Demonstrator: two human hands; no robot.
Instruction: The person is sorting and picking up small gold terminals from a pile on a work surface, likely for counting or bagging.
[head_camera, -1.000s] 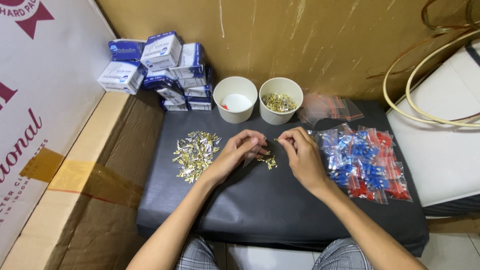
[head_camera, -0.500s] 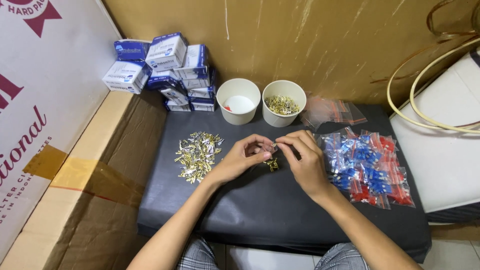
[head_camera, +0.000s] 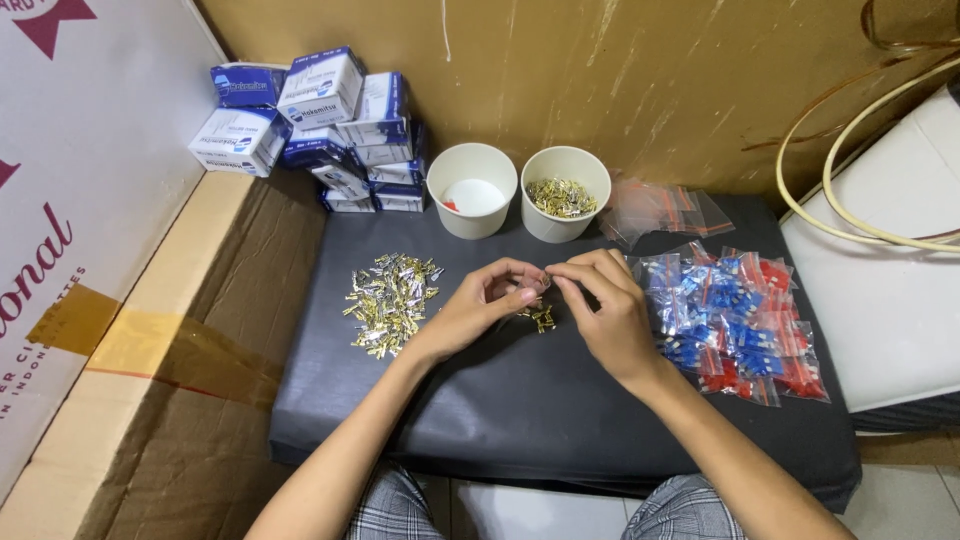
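Observation:
My left hand (head_camera: 480, 305) and my right hand (head_camera: 605, 305) meet fingertip to fingertip over the middle of a black padded surface (head_camera: 560, 400). Between the fingertips they pinch something small, too tiny to make out. Just beneath them lies a small cluster of brass terminals (head_camera: 540, 318). A larger pile of brass terminals (head_camera: 390, 300) lies left of my left hand. To the right of my right hand is a heap of small clear bags with red and blue parts (head_camera: 735, 315).
Two white paper cups stand at the back: one nearly empty (head_camera: 471, 190), one holding brass terminals (head_camera: 565, 193). Empty clear bags (head_camera: 665, 210) lie beside them. Stacked blue-and-white boxes (head_camera: 320, 125) sit back left. Cardboard boxes (head_camera: 180, 380) flank the left, a white case with hose (head_camera: 890, 250) the right.
Both hands have stayed together over the small brass cluster, with only slight finger movement. The view has shifted a little.

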